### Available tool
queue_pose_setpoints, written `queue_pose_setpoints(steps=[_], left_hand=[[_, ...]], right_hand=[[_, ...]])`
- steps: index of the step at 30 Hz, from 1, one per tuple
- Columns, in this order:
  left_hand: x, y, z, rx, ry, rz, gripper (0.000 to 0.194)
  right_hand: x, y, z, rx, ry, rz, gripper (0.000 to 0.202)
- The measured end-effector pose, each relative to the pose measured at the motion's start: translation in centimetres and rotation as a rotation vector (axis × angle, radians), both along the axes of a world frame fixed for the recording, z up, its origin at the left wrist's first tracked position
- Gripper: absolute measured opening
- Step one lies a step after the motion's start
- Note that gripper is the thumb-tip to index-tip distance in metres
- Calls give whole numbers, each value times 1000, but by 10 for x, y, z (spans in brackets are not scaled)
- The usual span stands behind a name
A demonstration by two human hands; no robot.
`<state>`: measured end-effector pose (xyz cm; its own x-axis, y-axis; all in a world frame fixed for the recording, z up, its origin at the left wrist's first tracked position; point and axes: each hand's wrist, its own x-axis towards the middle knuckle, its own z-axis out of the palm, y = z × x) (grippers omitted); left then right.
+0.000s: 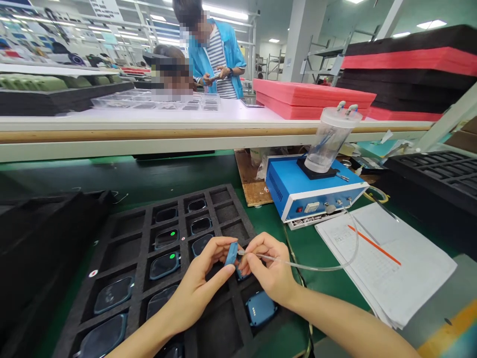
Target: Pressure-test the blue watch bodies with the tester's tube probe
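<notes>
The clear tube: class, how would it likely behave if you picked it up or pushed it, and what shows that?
Probably flexible: the tube bends in a wide curve between the right hand and the blue box. Likely light, since it looks thin. Lifted far, it may go taut, as its far end seems attached to the blue box.

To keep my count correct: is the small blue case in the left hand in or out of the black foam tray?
Out: the left hand holds the small blue case raised above the black foam tray.
</notes>
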<state>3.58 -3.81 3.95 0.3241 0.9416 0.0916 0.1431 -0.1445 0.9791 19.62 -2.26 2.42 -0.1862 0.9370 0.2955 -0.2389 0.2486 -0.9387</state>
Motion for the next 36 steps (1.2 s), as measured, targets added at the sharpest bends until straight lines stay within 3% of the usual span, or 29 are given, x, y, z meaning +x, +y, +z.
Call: queue_pose_setpoints(steps=[6,36], left_hand=[[1,-1,2,-6,-51,-7,27],[2,0,2,-38,-75,-15,29]], right_hand=[[5,-3,2,7,-51,-41,5],[6,-3,1,24,-33,17,6]])
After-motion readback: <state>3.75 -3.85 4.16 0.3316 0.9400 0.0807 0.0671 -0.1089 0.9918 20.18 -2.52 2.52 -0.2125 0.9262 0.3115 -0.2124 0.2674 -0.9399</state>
